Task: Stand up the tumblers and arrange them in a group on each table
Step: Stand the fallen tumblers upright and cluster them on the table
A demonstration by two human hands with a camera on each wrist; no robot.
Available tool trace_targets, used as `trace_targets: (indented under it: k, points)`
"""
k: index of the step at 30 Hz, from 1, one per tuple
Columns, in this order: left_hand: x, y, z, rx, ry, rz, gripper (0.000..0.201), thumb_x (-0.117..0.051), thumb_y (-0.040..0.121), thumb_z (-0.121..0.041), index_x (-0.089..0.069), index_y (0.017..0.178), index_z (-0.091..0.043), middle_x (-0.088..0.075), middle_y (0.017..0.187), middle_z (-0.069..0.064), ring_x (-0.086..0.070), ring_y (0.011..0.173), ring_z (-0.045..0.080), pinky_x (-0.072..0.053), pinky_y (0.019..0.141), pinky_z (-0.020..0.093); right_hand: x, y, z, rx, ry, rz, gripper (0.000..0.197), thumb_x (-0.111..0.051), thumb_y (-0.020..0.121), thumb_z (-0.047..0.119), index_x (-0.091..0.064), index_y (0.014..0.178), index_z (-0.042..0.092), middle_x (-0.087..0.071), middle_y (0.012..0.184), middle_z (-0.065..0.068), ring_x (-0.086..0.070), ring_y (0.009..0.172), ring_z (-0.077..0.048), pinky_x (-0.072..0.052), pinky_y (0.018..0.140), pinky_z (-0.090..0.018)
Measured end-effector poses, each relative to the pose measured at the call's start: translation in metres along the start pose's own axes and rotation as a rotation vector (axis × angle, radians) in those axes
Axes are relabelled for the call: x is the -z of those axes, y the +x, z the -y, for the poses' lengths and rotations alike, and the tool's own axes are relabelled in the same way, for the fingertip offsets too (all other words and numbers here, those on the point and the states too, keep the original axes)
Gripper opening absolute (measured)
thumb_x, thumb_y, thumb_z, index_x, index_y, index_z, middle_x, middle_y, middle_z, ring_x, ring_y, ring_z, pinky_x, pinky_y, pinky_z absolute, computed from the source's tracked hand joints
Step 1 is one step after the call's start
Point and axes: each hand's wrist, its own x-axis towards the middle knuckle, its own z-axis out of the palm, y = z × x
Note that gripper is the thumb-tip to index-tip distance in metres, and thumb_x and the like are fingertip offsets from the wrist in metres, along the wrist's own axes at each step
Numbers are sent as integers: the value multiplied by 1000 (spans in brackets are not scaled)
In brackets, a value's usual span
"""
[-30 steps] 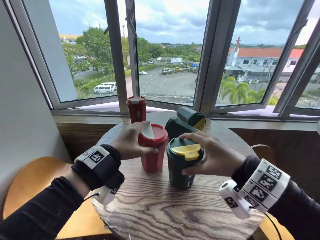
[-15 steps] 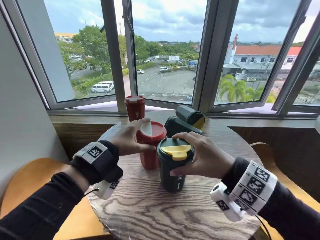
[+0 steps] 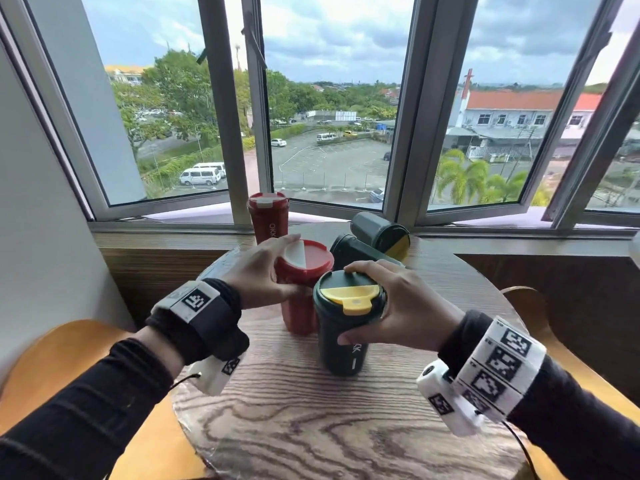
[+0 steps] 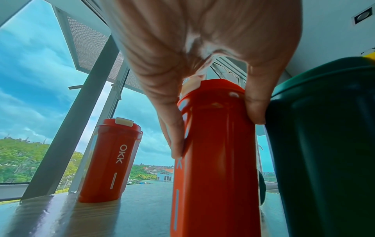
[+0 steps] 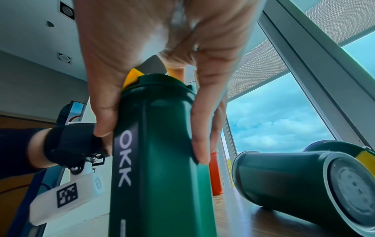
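On the round wooden table (image 3: 311, 427) my left hand (image 3: 263, 271) grips the top of an upright red tumbler (image 3: 301, 292) (image 4: 215, 160). My right hand (image 3: 398, 303) grips the lid end of an upright dark green tumbler (image 3: 346, 327) (image 5: 162, 160) with a yellow flap, standing right beside the red one. A second red tumbler (image 3: 268, 216) (image 4: 110, 160) stands upright at the table's far edge. Two more dark green tumblers (image 3: 379, 233) (image 5: 294, 181) lie on their sides behind my right hand; the nearer one (image 3: 349, 247) is partly hidden.
Window frames and a wooden sill (image 3: 519, 247) run close behind the table. A wooden chair (image 3: 62, 358) sits at the left and another chair (image 3: 561, 358) at the right. The near half of the tabletop is bare wood.
The green tumbler in my right hand has slid left and now stands against the red tumbler that my left hand holds. The other tumblers have not moved.
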Motion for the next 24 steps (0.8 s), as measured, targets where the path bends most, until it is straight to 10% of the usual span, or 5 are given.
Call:
trace_targets:
  k: [17, 21, 24]
  points:
    - [-3, 5, 10, -75, 46, -17, 95, -67, 60, -50, -32, 142, -17, -48, 138, 5, -46, 125, 16, -33, 101, 20, -4, 2, -4, -13, 5, 20, 96, -81, 52, 58, -40, 134, 30, -50, 117, 10, -48, 105, -1, -33, 81, 2]
    - [-4, 3, 11, -77, 29, -20, 96, -68, 61, -51, -31, 143, -17, -47, 140, 5, -45, 125, 15, -36, 102, 23, 8, 1, 0, -34, 5, 68, 102, -61, 48, 81, -39, 136, 32, -47, 128, 14, -48, 114, -2, -41, 94, -16]
    - [-4, 2, 10, -76, 32, -26, 95, -68, 62, -50, -31, 143, -17, -46, 140, 5, -45, 125, 14, -34, 101, 21, 30, 13, -4, -78, 4, 48, 82, -39, 64, 80, -49, 128, 30, -52, 124, 10, -56, 100, -5, -45, 78, -19]
